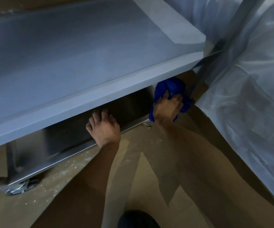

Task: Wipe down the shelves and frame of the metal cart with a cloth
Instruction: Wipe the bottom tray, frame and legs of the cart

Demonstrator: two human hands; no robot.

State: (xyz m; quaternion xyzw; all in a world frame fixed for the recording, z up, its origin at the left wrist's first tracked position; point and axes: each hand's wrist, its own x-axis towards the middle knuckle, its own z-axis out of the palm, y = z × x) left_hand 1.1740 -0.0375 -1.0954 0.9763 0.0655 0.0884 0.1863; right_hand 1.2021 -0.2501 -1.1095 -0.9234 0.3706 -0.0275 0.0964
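Note:
The metal cart's top shelf [87, 51] fills the upper left, grey and bare. Below it runs the lower shelf [77, 132], dark, with a shiny front rim. My right hand [167, 109] grips a bunched blue cloth [170, 87] just under the top shelf's front edge, pressed near the cart's right front leg [197, 83]. My left hand [103, 127] rests with fingers spread on the lower shelf's front edge, holding nothing. The far part of the lower shelf is hidden by the top shelf.
White plastic sheeting [248, 79] covers something tall on the right, close to the cart's corner. A caster wheel [20, 188] shows at the lower left. The brown floor [133, 186] carries scattered white debris. A dark object [138, 219] sits at the bottom edge.

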